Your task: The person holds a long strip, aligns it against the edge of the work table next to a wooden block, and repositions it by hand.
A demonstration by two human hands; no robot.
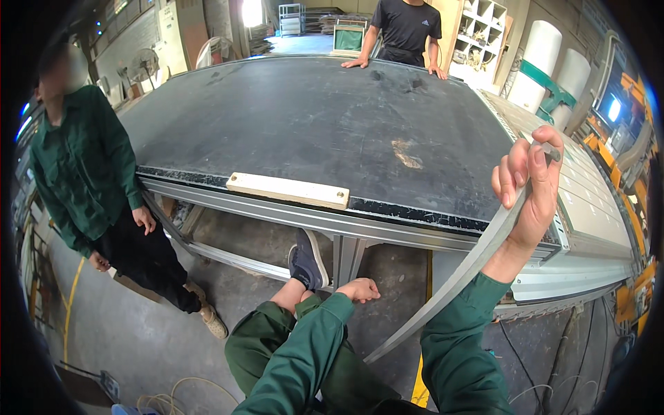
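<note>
My right hand [532, 187] is raised over the near right corner of the table, closed around the upper end of a long grey strip [453, 277]. The strip slants down past my forearm toward the floor, bending slightly, and its tip pokes out above my thumb. I cannot make out its material. Low in front of the table, my left hand [361, 290] rests over my bent leg with its fingers curled in, and nothing shows in them. A pale wooden bar [287, 190] with a hole near each end lies along the near edge of the dark-topped table [311, 117].
On the left stands a person in a green shirt [86, 166]; another in a black T-shirt [408, 31] leans on the table's far edge. A light slatted surface [588, 187] adjoins the table at right. Cables [180, 398] lie on the floor.
</note>
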